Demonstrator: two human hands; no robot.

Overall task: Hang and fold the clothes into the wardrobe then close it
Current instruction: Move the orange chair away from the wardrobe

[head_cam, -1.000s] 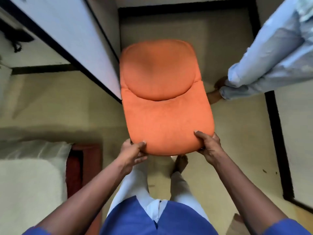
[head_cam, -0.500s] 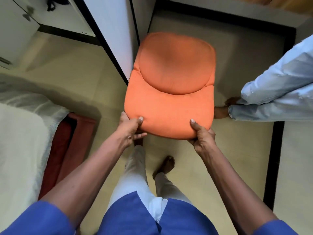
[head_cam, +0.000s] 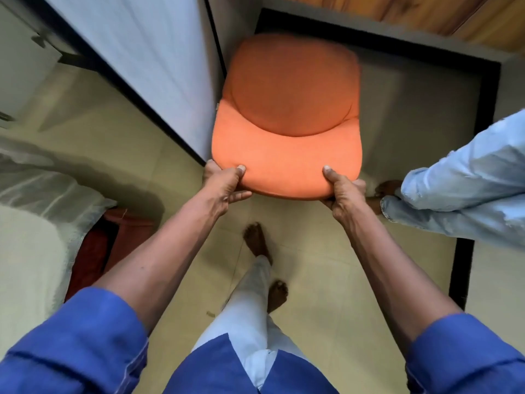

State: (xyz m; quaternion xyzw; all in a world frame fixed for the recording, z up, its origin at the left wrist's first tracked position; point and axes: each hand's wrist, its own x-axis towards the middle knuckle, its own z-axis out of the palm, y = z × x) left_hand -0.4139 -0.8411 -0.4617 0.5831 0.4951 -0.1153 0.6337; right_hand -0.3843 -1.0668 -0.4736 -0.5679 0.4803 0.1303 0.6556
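Note:
An orange padded chair (head_cam: 287,115) is held out in front of me above the floor, its seat edge toward me. My left hand (head_cam: 224,184) grips the seat's near left corner, thumb on top. My right hand (head_cam: 342,191) grips the near right corner the same way. The chair's far left side is close to a white wardrobe panel (head_cam: 147,61) with a dark edge. No clothes are in view.
A second person in a light blue shirt (head_cam: 466,183) stands at the right, a bare foot (head_cam: 386,189) near the chair. A bed with pale bedding (head_cam: 34,228) and a red frame (head_cam: 113,240) lies at the left. Beige floor with black border strips spreads below.
I have walked forward carrying the chair, and it now sits closer to the white wardrobe panel and the far wall. Both hands keep the same grip on the seat edge.

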